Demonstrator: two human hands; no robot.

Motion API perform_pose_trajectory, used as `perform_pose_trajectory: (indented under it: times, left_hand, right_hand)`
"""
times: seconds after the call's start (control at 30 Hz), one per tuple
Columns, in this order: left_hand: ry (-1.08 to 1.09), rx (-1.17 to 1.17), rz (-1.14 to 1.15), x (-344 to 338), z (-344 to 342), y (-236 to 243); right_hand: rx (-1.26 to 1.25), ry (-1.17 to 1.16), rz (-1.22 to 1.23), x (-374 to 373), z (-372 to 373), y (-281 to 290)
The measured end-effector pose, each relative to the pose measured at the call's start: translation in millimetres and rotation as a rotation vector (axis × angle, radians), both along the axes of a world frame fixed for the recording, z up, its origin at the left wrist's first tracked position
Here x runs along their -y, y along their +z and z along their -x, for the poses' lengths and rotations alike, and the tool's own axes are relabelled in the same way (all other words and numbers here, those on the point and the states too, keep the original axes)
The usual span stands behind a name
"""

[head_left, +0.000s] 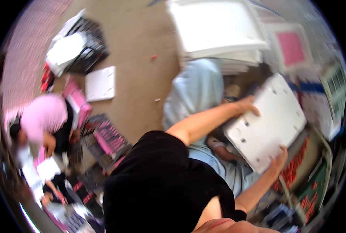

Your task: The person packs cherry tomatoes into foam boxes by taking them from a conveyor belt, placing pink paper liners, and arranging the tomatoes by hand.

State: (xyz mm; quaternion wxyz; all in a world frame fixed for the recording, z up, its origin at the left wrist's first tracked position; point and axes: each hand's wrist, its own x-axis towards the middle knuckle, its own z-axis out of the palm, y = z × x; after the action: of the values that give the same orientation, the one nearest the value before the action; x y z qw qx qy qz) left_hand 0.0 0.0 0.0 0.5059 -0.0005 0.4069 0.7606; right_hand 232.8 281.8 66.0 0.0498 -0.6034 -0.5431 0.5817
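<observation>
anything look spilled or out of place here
Possibly: a small red piece lies on the brown floor, away from the heaped red pieces near the right hand. A tiny white scrap lies there too.

No readable lettering, no legible labels, no clear numbers, no brands or signs made out

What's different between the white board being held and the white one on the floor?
The held board is gripped by the left hand and right hand; the other board lies untouched on the floor. The held board looks larger here than the other board. Both are white and four-sided.
</observation>
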Motion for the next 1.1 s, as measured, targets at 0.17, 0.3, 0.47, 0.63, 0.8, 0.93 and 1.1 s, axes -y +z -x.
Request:
perform_pose_trajectory:
  times: [0.17,0.3,0.47,0.63,0.8,0.93,1.1]
  left_hand:
    - [0.191,-0.118,-0.115,65.5,14.4,81.4]
    - [0.414,-0.02,-0.38,148.4,-3.2,143.3]
    - [0.774,-0.214,-0.209,317.0,-26.8,154.6]
    - [1.411,-0.112,0.232,481.5,-108.2,142.6]
    - [1.925,-0.192,0.297,618.0,-210.8,116.6]
    - [2.175,-0.187,0.295,687.8,-274.7,77.2]
    - [2.285,-0.042,0.225,736.5,-336.3,21.4]
  right_hand:
    - [-0.34,0.523,-0.36,29.1,54.8,108.8]
    - [-0.259,0.718,-0.482,136.2,106.6,228.1]
    - [-0.837,1.156,-0.603,207.0,177.0,254.6]
    - [-0.725,1.31,-0.309,233.7,192.8,231.3]
    - [-0.531,1.281,0.064,205.2,194.4,187.8]
    - [-0.477,1.263,0.011,161.8,197.1,147.6]
    - [-0.439,1.001,0.14,154.7,201.5,140.5]
